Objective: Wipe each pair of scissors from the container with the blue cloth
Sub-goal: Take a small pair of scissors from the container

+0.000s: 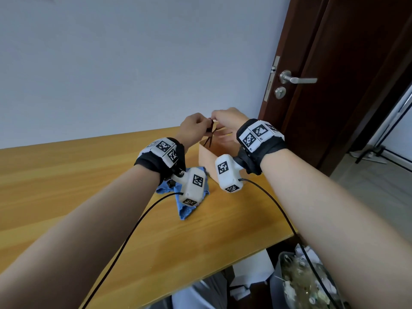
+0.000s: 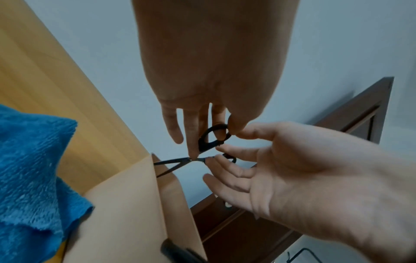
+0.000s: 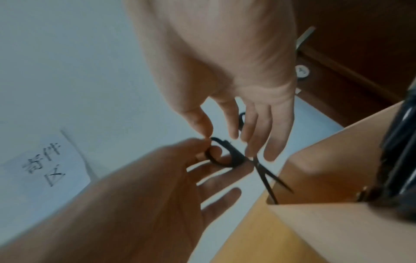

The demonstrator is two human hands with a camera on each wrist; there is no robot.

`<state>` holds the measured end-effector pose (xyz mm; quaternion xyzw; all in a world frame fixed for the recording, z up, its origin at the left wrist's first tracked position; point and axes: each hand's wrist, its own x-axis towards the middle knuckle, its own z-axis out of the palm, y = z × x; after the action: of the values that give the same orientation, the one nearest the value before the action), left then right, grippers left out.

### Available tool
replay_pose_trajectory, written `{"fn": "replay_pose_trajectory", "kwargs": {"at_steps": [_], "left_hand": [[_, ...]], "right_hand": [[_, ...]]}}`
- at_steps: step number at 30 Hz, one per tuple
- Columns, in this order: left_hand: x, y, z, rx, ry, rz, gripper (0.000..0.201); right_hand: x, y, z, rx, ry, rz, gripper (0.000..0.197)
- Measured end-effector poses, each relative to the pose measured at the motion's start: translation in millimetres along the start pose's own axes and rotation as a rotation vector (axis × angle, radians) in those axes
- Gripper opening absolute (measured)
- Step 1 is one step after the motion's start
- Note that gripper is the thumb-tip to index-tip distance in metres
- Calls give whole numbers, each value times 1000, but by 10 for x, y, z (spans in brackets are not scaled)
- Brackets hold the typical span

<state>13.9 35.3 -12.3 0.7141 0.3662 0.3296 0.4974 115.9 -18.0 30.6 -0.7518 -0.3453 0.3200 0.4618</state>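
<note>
While both hands (image 1: 209, 124) pinch its handles, black scissors (image 1: 209, 136) splayed above container (image 1: 206, 155)

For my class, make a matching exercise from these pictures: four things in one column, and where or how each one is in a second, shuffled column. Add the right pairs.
Things
1. scissors
2. blue cloth
3. cardboard box
4. table

Places or states
A. lies crumpled on the table, left of the box
B. held by both hands, blades apart, tips at the box opening
C. wooden, carries the cloth and the box
D. stands open on the table, right of the cloth

Pairs: 1-B, 2-A, 3-D, 4-C
</note>
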Motion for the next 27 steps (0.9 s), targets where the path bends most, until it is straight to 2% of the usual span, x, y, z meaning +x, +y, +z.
{"fn": "replay_pose_trajectory", "kwargs": {"at_steps": [3,6,9,11,13,15,23,27], "left_hand": [[-102,8,-175,-93,43,49,16],[-216,-34,-354,-165,91,100,20],[-321,-79,-521,-276,102,149,19],[-384,-102,-641,-279,126,188,18],[-436,-129,-761,-263,134,214,18],[-499,-166,-875,-252,131,231,19],[-765,-509,-1107,-297,171,219,16],[-842,-683,-1131,-376,205,171,20]], "right_hand": [[-40,-65,219,53,145,-63,45],[-161,-112,402,165,186,-148,43],[-207,-137,575,165,175,-164,47],[-237,-156,679,99,135,-166,45],[-279,-154,761,55,81,-175,28],[-296,-108,826,38,39,-164,22],[-390,203,1116,66,-149,-38,35],[-418,332,1202,85,-178,20,30]]}}
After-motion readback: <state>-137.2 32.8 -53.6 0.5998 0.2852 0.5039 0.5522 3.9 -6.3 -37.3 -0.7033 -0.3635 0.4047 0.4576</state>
